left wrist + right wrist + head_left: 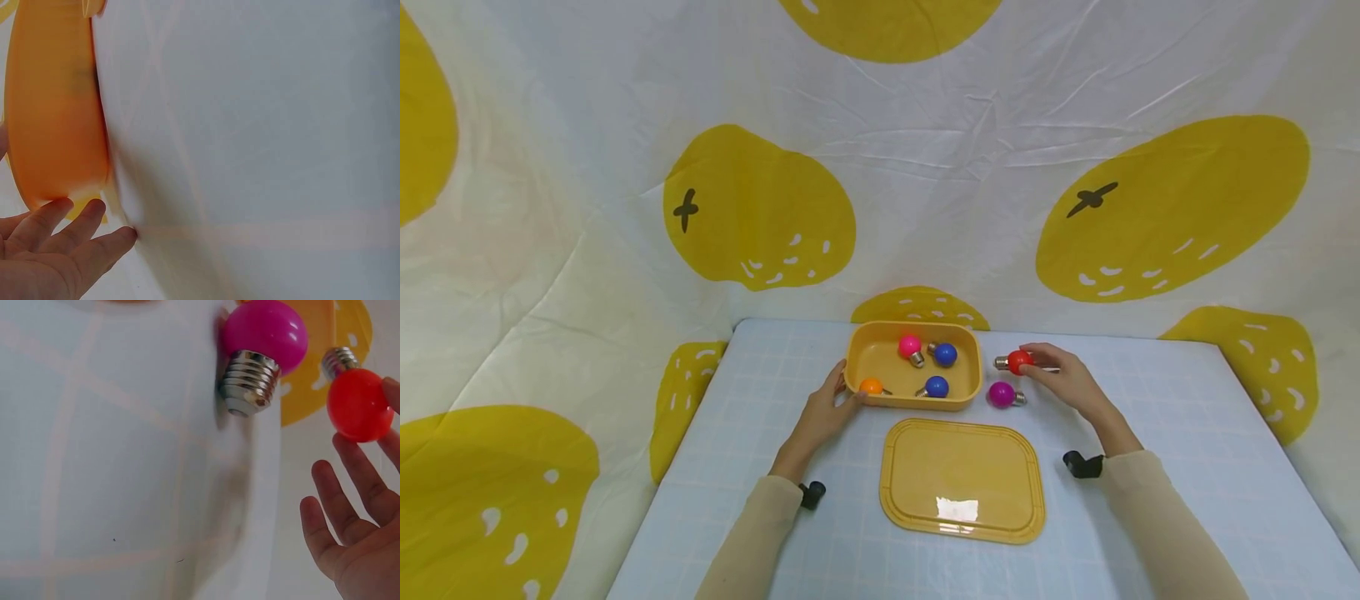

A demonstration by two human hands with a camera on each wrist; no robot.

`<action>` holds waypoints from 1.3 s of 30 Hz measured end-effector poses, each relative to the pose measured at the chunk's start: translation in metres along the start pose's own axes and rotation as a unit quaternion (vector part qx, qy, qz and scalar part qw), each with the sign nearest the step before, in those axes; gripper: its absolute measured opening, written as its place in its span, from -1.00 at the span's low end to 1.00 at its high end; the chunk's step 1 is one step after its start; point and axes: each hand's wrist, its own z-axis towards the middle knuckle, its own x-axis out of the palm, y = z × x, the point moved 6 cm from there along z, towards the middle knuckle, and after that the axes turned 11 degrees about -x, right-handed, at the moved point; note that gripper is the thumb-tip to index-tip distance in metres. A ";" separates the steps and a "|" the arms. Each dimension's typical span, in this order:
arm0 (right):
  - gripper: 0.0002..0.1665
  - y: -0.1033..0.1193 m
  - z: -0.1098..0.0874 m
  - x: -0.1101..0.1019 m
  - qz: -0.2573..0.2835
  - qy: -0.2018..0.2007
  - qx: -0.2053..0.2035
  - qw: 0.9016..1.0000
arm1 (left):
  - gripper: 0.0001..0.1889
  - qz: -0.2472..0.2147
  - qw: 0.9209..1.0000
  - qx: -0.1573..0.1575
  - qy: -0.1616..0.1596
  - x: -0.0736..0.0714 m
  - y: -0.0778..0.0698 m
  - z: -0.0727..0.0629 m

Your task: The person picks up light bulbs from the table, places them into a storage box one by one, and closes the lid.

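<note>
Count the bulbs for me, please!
6. Four are in the box: a pink bulb, an orange bulb, a blue bulb and another blue bulb. The right hand holds a red bulb; a purple bulb lies on the table.

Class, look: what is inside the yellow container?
A pink bulb, an orange bulb and two blue bulbs. The near wall hides the orange bulb's lower part; whatever is beneath the bulbs is covered.

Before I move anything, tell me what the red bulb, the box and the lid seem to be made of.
Red bulb: smooth, glossy globe, plastic or coated glass, hard to tell which; its base looks like metal, being silvery and threaded.
Box: probably plastic, smooth, with rounded, moulded-looking corners.
Lid: likely glossy plastic, given its bright reflection and ridged rim.
</note>
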 end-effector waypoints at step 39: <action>-0.44 0.071 0.047 0.011 0.009 0.029 -0.091 0.995 | -0.13 0.002 1.000 -0.006 0.002 0.001 0.002 0.001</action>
